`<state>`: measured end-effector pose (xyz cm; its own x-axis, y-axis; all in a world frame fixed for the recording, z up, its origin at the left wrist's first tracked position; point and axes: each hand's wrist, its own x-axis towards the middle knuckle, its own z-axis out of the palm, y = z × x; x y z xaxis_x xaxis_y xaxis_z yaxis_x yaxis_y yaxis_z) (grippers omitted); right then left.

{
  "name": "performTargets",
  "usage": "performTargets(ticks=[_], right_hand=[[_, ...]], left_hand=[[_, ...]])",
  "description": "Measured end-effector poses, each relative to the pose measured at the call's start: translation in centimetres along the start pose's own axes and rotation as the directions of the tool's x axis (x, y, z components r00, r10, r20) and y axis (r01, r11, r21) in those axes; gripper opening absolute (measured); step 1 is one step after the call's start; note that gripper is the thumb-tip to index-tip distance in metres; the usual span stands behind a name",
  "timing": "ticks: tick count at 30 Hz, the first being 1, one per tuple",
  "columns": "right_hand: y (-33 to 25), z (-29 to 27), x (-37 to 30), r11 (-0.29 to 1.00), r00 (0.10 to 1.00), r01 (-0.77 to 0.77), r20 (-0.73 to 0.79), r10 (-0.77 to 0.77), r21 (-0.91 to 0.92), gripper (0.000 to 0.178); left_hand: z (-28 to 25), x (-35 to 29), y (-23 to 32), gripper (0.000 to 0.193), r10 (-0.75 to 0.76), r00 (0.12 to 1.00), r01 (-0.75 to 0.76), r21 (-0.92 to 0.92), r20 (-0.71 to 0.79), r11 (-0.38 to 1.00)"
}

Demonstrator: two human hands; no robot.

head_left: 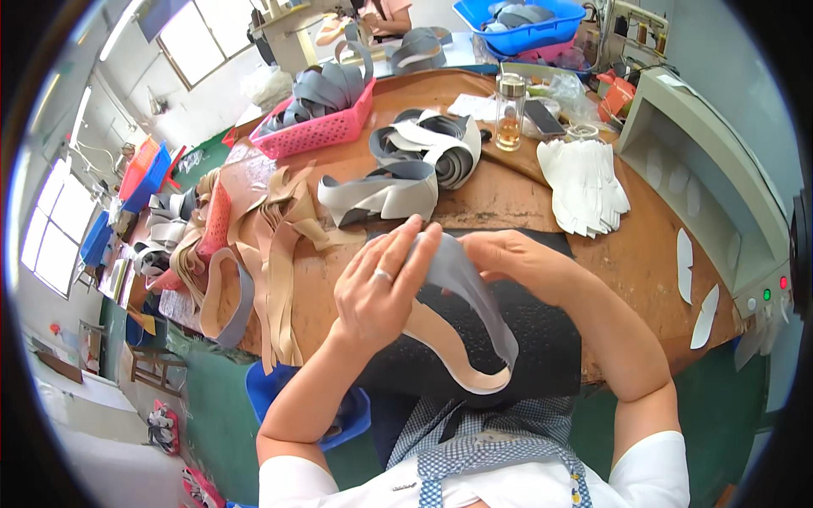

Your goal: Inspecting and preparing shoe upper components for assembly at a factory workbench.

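Between my hands is a looped strip (461, 275), smooth grey on one face and beige on the other. Its lower bend hangs over a black mat (542, 339) at the table's near edge. My left hand (377, 288), with a ring on one finger, presses its closed fingers against the strip's upper left part. On the other side, my right hand (517, 262) grips the strip's upper edge with bent fingers; its fingertips are partly hidden. Just beyond my hands lie coiled grey and white strips (381, 195). Long beige strips (284, 245) spread out left of my left hand.
A pink basket (313, 140) of grey strips stands at the far left. White shoe-shaped pieces (584, 186) are stacked at right, near a glass bottle (509, 114) and phone (544, 117). A beige machine housing (720, 195) borders the right side. A blue bin (351, 423) sits below the table.
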<state>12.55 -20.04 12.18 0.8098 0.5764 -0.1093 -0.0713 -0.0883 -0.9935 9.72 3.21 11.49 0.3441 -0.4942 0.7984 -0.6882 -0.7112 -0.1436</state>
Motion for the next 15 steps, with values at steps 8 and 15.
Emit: performTargets(ticks=[8, 15], right_hand=[[-2.4, 0.3, -1.3, 0.899, 0.895, 0.435, -0.082, -0.438, -0.056, 0.024], [2.2, -0.1, -1.5, 0.615, 0.848, 0.455, 0.101, -0.521, -0.644, 0.021]], left_hand=[[2.2, -0.8, 2.0, 0.041, -0.807, 0.582, 0.5, -0.826, 0.099, 0.259], [4.2, -4.7, 4.9, 0.04, -0.521, 0.424, 0.255, -0.649, 0.741, -0.716]])
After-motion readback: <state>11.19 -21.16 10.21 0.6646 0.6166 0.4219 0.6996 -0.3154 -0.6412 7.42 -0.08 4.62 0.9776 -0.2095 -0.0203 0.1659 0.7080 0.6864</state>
